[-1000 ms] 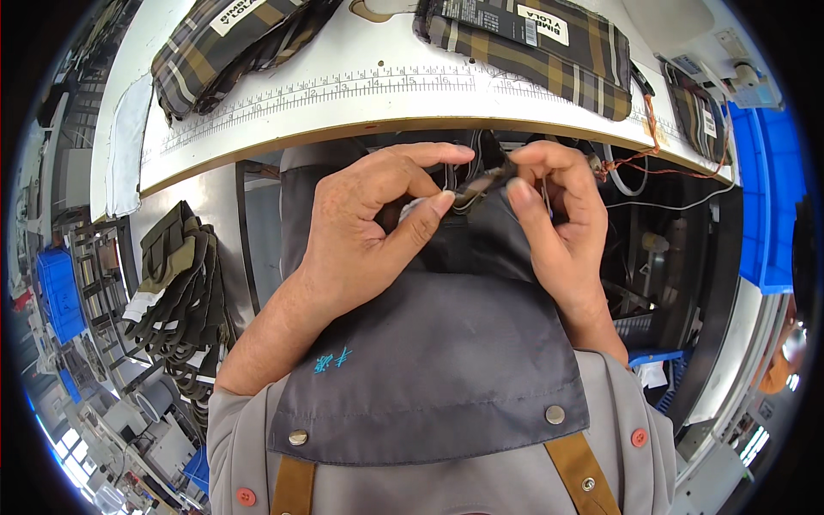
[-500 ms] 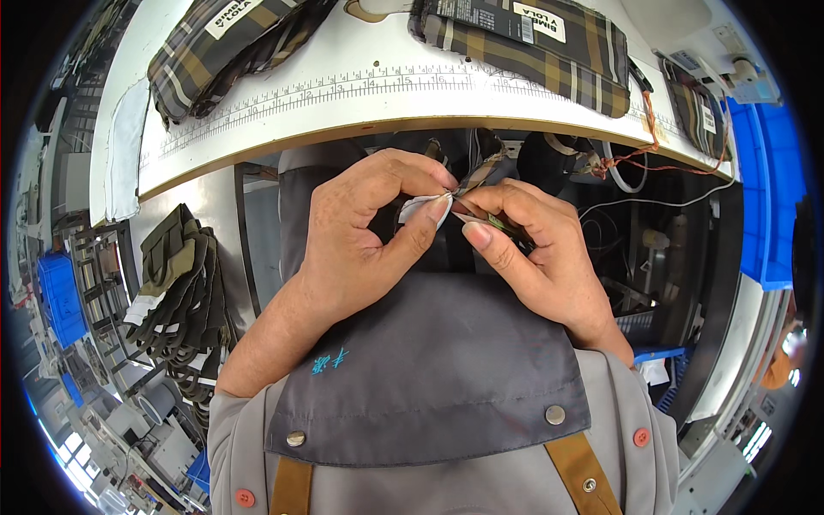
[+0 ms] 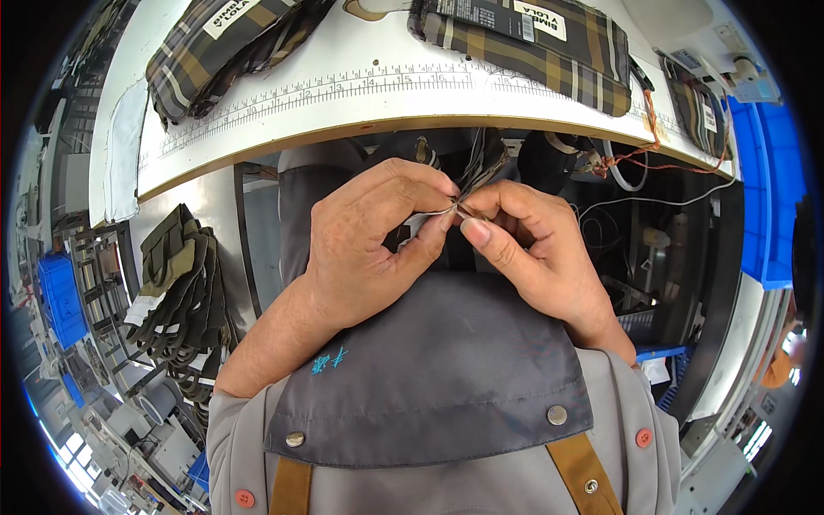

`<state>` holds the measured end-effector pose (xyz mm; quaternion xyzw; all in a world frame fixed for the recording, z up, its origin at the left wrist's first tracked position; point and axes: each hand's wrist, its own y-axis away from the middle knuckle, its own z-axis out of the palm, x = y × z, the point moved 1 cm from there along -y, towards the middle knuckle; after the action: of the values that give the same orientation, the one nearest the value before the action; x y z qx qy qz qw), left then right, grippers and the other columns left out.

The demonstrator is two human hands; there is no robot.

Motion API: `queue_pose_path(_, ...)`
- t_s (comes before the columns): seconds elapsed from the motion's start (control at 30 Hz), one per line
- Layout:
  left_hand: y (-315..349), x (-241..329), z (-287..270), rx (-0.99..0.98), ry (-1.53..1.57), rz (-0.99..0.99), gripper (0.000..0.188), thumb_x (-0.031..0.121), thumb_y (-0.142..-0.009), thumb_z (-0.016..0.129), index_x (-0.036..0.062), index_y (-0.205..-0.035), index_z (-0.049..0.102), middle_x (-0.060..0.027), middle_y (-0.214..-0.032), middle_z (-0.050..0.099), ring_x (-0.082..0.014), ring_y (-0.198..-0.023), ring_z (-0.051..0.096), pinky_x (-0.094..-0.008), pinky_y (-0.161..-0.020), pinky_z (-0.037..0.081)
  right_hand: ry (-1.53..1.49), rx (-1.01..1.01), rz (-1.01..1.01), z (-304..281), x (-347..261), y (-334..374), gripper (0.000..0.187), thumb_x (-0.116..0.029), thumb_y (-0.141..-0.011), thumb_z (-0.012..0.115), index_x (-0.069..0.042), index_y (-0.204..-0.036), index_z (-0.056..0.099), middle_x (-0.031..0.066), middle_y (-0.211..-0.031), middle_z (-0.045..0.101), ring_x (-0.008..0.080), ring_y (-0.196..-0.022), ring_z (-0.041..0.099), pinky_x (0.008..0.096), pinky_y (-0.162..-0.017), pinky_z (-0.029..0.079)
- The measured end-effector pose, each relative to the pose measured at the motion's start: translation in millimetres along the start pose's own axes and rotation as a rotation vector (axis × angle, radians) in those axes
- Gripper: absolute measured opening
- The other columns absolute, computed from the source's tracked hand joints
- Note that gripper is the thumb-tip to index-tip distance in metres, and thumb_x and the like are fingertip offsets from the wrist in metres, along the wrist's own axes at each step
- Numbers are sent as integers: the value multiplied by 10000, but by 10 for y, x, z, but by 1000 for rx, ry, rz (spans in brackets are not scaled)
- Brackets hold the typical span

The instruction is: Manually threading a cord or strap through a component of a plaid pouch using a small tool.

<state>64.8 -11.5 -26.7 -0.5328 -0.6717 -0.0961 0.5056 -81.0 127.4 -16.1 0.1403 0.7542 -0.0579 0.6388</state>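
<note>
Close together in front of my lap, both hands meet at a bunched piece of plaid fabric (image 3: 487,167). Its dark, striped folds rise beyond my fingertips toward the table edge. Thumb and forefinger of my left hand (image 3: 365,232) are closed on its edge, where a whitish strip shows behind the thumb. My right hand (image 3: 549,249) is pinched at the same spot, its thumb and forefinger almost touching the left fingertips. Whether anything else is tucked in the right palm is hidden. Most of the fabric between the fingers is covered by them.
Beyond my hands runs a white table edge (image 3: 343,129) with a printed ruler. Folded plaid pieces (image 3: 562,69) with labels lie on it, and more plaid pieces (image 3: 202,64) lie left. Dark green pieces (image 3: 176,283) hang at left. Orange wires (image 3: 631,163) dangle at right near blue bins (image 3: 768,197).
My fingertips have drawn closer together at the fabric edge. The whitish strip shows less, and the fabric beyond has shifted slightly. A greenish bit by my right fingers is no longer visible.
</note>
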Motion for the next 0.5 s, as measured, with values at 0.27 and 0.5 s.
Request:
queue_pose_path(0.27,-6,15,19,-15,18,-3,145,-38,-781,743,35,-891,682,-103,-992,715,-211,-866,695,-298,-712,543,-193,57,-65,-10,159,-9,172,-144,-943,705,16,-996,669,33,-792,625,70,-657,539,225,-618,451)
queue_pose_path(0.5,-8,-7,-32,-33,-3,-21,121,10,-793,777,35,-874,690,-83,-994,665,-187,-888,653,-273,-742,512,441,213,-366,-116,52,-56,218,46,-751,770,-39,-945,720,69,-795,618,171,-674,608,273,-583,492)
